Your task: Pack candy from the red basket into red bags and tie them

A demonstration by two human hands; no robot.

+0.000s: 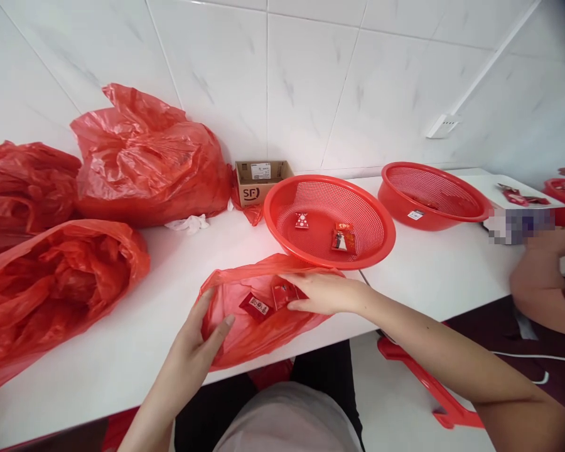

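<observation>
A thin red plastic bag [245,345] lies on the white table in front of me, its mouth open towards me. My left hand [195,345] holds the bag's left edge, with the thumb and fingers on either side of the rim. My right hand [322,292] reaches into the bag from the right, its fingers around a small red packet [284,292]; part of that packet is hidden. Beside it in the bag lies a dark red packet [257,306] with a white printed label. Just behind the bag stands a red plastic basket [282,242] holding several small wrapped packets [343,238].
Large red plastic bags [150,163] fill the left, one lying open [51,295]. A small SF carton [263,171] and crumpled white tissue [191,224] sit near the wall. To the right are a second red basket [433,216] and another person's arm [541,282]. A red stool [424,383] stands below.
</observation>
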